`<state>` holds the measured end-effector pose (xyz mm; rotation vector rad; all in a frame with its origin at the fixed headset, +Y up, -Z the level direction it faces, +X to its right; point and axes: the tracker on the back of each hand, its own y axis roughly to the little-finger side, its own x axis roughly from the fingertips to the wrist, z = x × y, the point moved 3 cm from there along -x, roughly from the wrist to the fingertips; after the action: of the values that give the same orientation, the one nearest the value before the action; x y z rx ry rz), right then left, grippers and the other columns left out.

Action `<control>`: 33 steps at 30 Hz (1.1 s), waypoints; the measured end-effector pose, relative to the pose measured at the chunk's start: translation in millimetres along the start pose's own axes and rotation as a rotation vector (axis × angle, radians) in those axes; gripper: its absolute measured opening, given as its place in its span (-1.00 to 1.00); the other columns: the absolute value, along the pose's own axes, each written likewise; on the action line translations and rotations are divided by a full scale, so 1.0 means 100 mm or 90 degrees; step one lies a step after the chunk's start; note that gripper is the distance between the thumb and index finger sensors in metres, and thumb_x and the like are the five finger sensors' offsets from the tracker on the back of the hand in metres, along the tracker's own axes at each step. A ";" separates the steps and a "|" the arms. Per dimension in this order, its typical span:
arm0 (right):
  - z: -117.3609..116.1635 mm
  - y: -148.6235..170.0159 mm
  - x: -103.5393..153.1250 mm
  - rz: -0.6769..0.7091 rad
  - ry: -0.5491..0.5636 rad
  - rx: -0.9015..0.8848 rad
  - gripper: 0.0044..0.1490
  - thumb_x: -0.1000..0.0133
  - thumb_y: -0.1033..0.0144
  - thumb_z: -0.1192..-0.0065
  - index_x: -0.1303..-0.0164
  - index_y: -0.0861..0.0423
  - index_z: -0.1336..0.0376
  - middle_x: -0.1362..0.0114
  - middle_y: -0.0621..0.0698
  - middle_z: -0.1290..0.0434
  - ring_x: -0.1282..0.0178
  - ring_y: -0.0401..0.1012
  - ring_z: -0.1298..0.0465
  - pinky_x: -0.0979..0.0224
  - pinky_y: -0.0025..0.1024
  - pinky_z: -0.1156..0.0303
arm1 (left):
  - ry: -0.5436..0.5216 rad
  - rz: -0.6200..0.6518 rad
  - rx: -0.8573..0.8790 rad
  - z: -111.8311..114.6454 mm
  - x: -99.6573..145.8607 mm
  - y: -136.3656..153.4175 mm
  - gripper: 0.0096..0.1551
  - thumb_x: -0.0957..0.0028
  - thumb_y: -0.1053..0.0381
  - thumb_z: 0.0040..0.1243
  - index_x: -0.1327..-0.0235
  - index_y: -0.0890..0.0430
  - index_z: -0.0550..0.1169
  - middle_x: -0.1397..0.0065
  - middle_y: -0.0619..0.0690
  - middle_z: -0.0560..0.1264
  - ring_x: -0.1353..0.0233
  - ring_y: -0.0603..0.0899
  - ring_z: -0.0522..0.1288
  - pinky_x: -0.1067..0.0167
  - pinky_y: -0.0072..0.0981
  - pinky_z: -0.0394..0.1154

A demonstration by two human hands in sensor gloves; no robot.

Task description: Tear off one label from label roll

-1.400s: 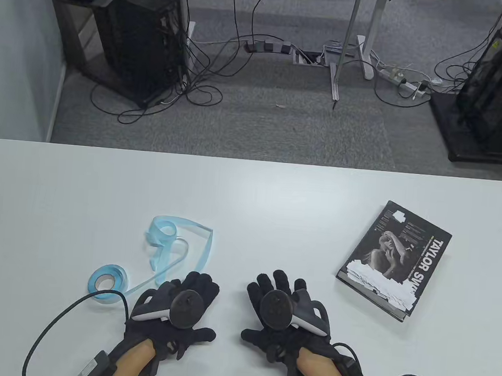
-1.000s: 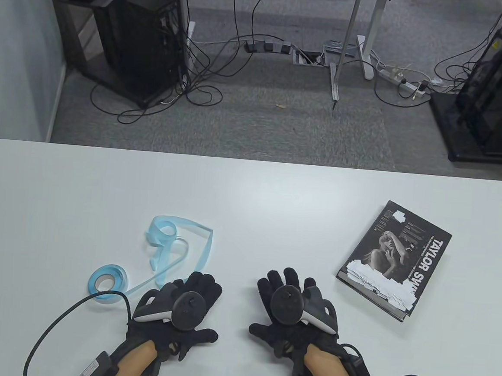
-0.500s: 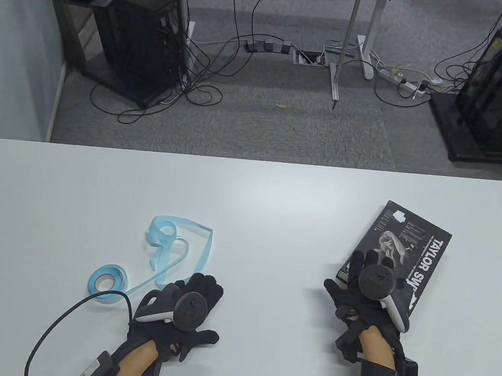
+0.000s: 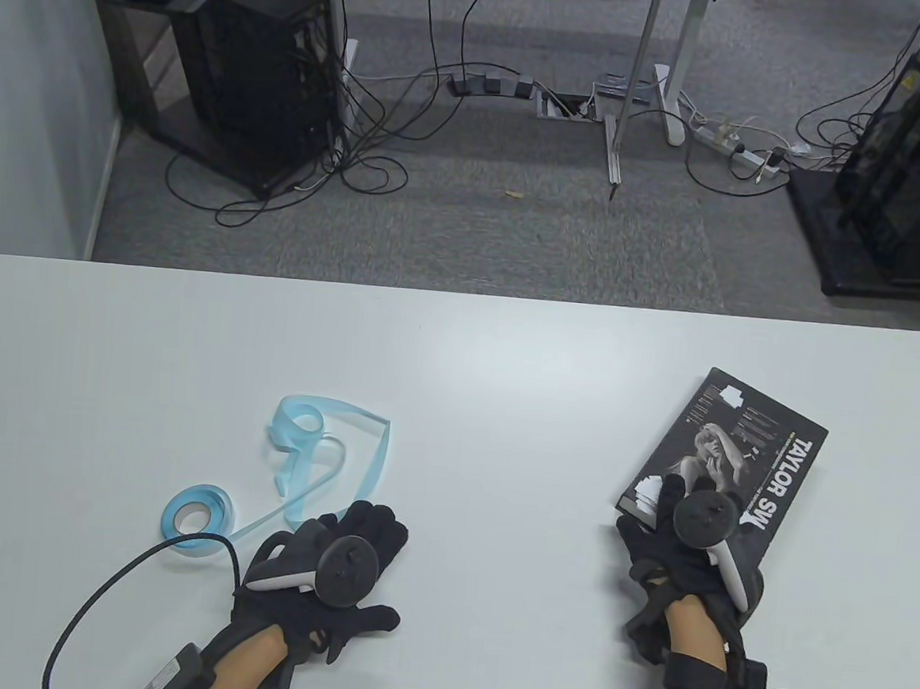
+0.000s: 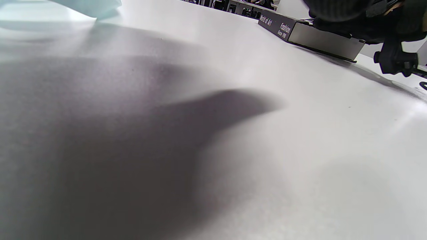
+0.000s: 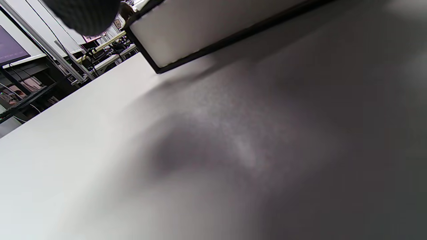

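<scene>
The label roll (image 4: 197,516) lies on the white table (image 4: 459,360) at the left, with a long blue backing strip (image 4: 324,449) uncoiled from it, running under the fingers of the left hand (image 4: 327,569). That hand lies palm down on the table with fingers extended over the strip; whether it actually pins the strip cannot be told. The right hand (image 4: 686,549) rests on the near corner of the Taylor Swift book (image 4: 724,477), over the cluster of white labels (image 4: 651,491) stuck there; the fingertips are hidden under the tracker, so it cannot be told whether they hold a label. The step in hand appears to be pressing a detached label onto the cover. To do it well, lay the label flat from one edge and smooth outward, keeping the book steady under the palm. Hold the strip down with the left hand so the roll does not drift. Avoid overlapping labels already placed.
</scene>
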<state>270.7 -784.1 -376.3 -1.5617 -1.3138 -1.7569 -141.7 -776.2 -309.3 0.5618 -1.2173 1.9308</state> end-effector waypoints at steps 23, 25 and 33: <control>-0.42 -0.78 0.38 0.180 -0.133 0.116 0.01 0.01 -0.24 -0.17 -0.54 -0.23 0.19 -0.65 0.07 0.36 -0.63 0.21 0.41 -0.37 0.43 0.55 | -0.005 -0.004 0.000 -0.01 0.04 0.04 0.18 -0.02 -0.43 -0.10 -0.44 0.09 -0.40 -0.59 0.14 -0.47 -0.62 0.35 -0.45 -0.39 0.42 -0.33; -0.49 -0.90 0.48 0.211 -0.147 0.135 0.00 0.01 -0.24 -0.18 -0.54 -0.22 0.18 -0.65 0.07 0.34 -0.64 0.22 0.39 -0.38 0.44 0.52 | -0.005 -0.005 -0.001 -0.01 0.04 0.04 0.18 -0.02 -0.43 -0.09 -0.44 0.09 -0.40 -0.59 0.15 -0.47 -0.62 0.35 -0.45 -0.39 0.42 -0.32; -0.73 -1.21 0.81 0.283 -0.192 0.195 0.01 0.01 -0.24 -0.18 -0.54 -0.22 0.19 -0.65 0.09 0.34 -0.63 0.24 0.34 -0.39 0.48 0.46 | -0.011 -0.006 -0.001 -0.02 0.07 0.06 0.18 -0.02 -0.43 -0.10 -0.44 0.09 -0.40 -0.59 0.14 -0.47 -0.62 0.35 -0.45 -0.39 0.42 -0.33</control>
<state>112.8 -771.1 -336.9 -1.8096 -1.1778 -1.0323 -150.0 -773.0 -308.9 0.5829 -1.2239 1.9216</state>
